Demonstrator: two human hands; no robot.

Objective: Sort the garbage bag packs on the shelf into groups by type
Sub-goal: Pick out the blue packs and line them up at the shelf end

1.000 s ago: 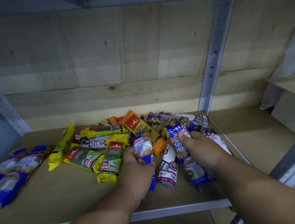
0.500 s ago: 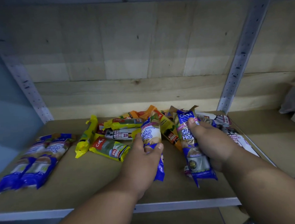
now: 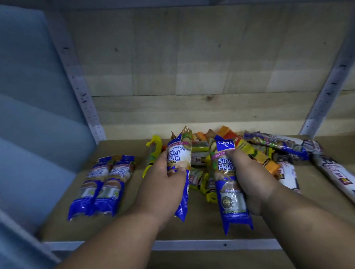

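Note:
My left hand (image 3: 164,185) grips a blue garbage bag pack (image 3: 178,154) lifted above the shelf. My right hand (image 3: 253,177) holds a second blue pack (image 3: 227,185) of the same kind beside it. Two more blue packs (image 3: 102,184) lie side by side at the shelf's left. Behind my hands sits a mixed pile of yellow packs (image 3: 153,151), orange packs (image 3: 259,157) and white packs (image 3: 288,174); my hands hide part of it.
The wooden shelf board (image 3: 135,223) has a metal front edge (image 3: 197,244). Perforated metal uprights stand at the back left (image 3: 83,101) and back right (image 3: 329,91). A long white pack (image 3: 341,178) lies at the far right. A wooden back wall closes the shelf.
Both hands have lifted their blue packs off the pile and carried them left, towards the two blue packs. The camera has swung left as well.

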